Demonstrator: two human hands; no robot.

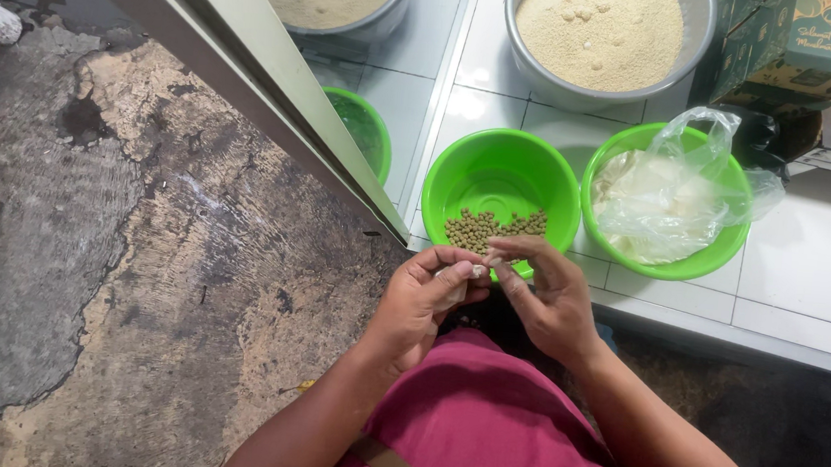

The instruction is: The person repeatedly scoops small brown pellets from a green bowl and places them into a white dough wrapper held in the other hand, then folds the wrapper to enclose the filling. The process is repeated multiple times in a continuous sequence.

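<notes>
1. White tiled ledge fills the upper right; stained concrete floor lies lower left, split from it by a slanted metal frame.
2. I see a green-and-tan printed box at the top right corner, beside a metal basin of pale crumbs.
3. A clear plastic bag sits in the right green bowl.
4. The middle green bowl holds small green pellets, near the ledge edge.
5. My left hand and right hand meet over that edge, fingertips narrowly pinching a small pale piece.
</notes>
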